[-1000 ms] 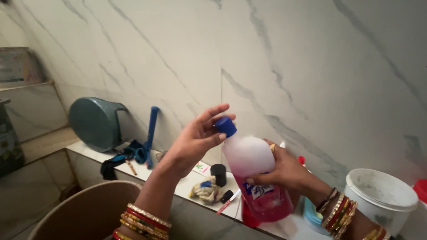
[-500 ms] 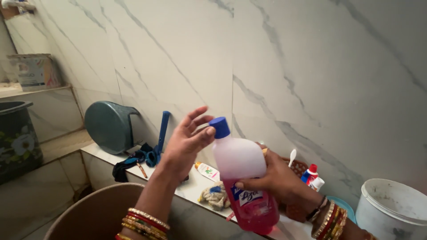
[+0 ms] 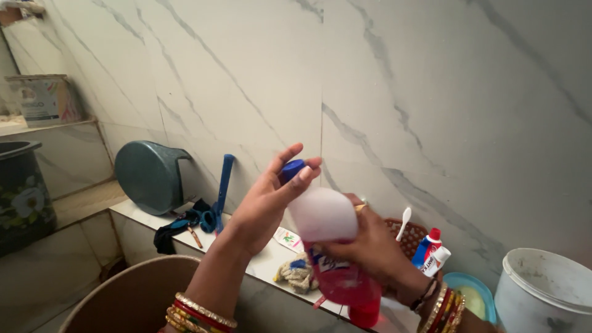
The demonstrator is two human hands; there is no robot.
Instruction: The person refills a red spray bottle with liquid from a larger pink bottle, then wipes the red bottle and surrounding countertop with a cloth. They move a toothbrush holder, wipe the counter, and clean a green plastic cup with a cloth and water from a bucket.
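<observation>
My right hand point(image 3: 370, 250) grips the body of a clear plastic bottle point(image 3: 327, 237) that holds pink liquid at the bottom and white foam above. The bottle leans to the left over a tiled ledge point(image 3: 259, 259). My left hand point(image 3: 271, 200) reaches in from the left, and its thumb and fingertips close around the bottle's blue cap point(image 3: 291, 169). Bangles ring both wrists.
A teal mug point(image 3: 151, 176), a blue-handled tool point(image 3: 222, 185), a dark cloth point(image 3: 169, 234), a rag point(image 3: 297, 274) and a small red-capped bottle point(image 3: 428, 250) sit on the ledge. A white bucket point(image 3: 542, 290) stands right, a brown tub point(image 3: 129, 296) below, a dark bin point(image 3: 21, 191) left.
The bottle has tilted further left and sunk slightly. My left hand went from touching the cap with spread fingers to closing on it. The view shifted a little to the right.
</observation>
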